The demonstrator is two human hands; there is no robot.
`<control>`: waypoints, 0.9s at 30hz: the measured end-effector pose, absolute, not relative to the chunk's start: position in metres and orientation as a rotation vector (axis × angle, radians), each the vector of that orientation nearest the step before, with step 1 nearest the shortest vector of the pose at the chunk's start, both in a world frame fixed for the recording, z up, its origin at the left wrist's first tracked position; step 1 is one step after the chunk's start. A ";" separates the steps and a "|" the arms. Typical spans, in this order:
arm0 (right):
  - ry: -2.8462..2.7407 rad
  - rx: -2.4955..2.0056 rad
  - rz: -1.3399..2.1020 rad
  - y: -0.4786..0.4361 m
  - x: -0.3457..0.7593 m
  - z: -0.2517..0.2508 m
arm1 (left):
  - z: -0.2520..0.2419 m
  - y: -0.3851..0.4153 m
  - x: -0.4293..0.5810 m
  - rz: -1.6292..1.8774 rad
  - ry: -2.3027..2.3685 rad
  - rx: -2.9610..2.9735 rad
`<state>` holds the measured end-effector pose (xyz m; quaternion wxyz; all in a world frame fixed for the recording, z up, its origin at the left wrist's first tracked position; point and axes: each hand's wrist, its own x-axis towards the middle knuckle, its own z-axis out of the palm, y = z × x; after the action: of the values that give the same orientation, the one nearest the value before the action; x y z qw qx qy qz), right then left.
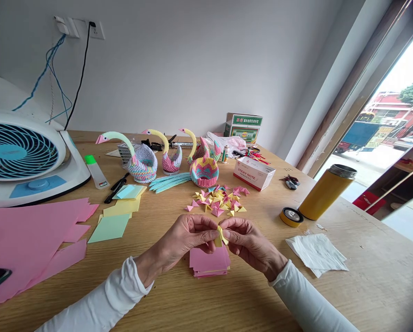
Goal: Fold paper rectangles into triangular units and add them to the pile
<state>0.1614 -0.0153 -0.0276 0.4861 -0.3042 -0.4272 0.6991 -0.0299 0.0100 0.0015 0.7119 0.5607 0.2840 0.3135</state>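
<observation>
A small folded piece of yellow paper is pinched between my two hands. My left hand grips its left side with thumb and fingers closed. From the other side, my right hand holds the paper's edge the same way. Directly below lies a stack of pink paper slips, partly covered by my fingers. Just beyond my fingertips, a loose pile of folded pink and yellow paper triangles is spread on the table.
Several folded-paper swans stand at the back, beside a sticky note box. A white fan and large pink sheets occupy the left. At right are an open yellow flask, its lid and a white tissue.
</observation>
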 end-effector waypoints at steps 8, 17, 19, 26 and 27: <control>-1.031 -0.699 1.734 -0.015 0.160 -0.027 | 0.000 0.008 -0.028 0.722 0.630 1.215; -1.025 -0.674 1.756 -0.016 0.156 -0.029 | -0.003 0.005 -0.025 0.748 0.558 1.042; -1.001 -0.665 1.763 -0.017 0.154 -0.029 | -0.004 0.005 -0.025 0.764 0.539 1.009; -0.949 -0.596 1.801 -0.017 0.148 -0.031 | -0.010 0.005 -0.022 0.799 0.520 0.982; -0.954 -0.594 1.793 -0.017 0.147 -0.032 | -0.010 0.006 -0.022 0.817 0.528 0.973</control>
<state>0.1471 -0.0168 -0.0317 0.4907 -0.2447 -0.3927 0.7383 -0.0221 0.0061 -0.0103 0.7726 0.4489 0.2437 0.3770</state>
